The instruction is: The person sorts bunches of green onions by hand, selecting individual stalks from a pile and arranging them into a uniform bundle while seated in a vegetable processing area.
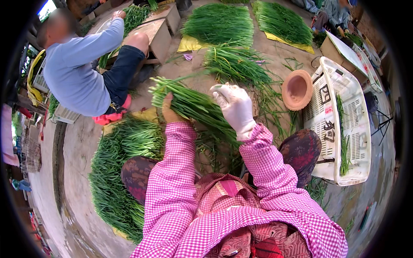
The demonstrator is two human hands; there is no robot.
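My left hand (171, 111), in a tan glove, is closed round a bunch of garlic chives (198, 103) near its pale stem ends. The bunch slants down to the right across the front of me, its leaves passing below my other hand. Just above the leaves is my right hand (236, 107), in a white glove, with its fingers curled in. Whether anything is pinched between those fingertips, I cannot make out. Beyond the bunch lies a loose pile of chives (236, 64) on the floor.
Chives are stacked at my left (120, 172) and on yellow sheets at the far side (219, 23). To the right stand a white plastic crate (320, 116) and a straw hat (297, 90). A seated person (81, 73) works at the left; another person (337, 19) sits far right.
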